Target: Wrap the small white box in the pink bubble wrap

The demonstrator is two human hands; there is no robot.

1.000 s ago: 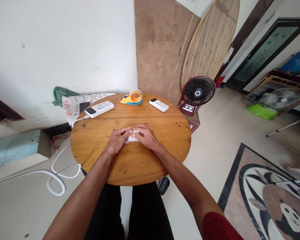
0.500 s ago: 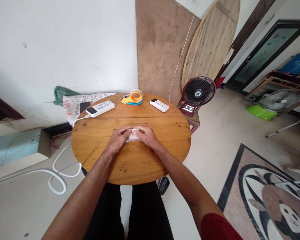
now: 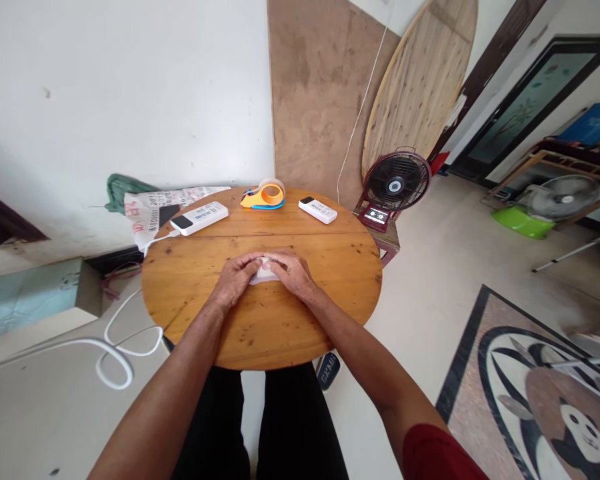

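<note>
Both hands meet at the middle of a round wooden table [image 3: 190, 287]. My left hand [image 3: 234, 280] and my right hand [image 3: 291, 272] have their fingers curled together over a small white object [image 3: 264, 273], which lies on the table and is mostly covered by them. What the white object is cannot be made out. Behind the hands, at the far edge, lie a white power bank [image 3: 199, 218] with a white cable, an orange tape dispenser [image 3: 264, 195] and a white remote control [image 3: 319, 210].
A black floor fan [image 3: 396, 187] stands right of the table on a small stool. A round wooden board and a brown panel lean on the wall behind. The white cable [image 3: 114, 347] loops on the floor at left. A patterned rug lies at right.
The fingers of both hands have shifted slightly on the white object; my right hand now covers more of it. Nothing else on the table has moved.
</note>
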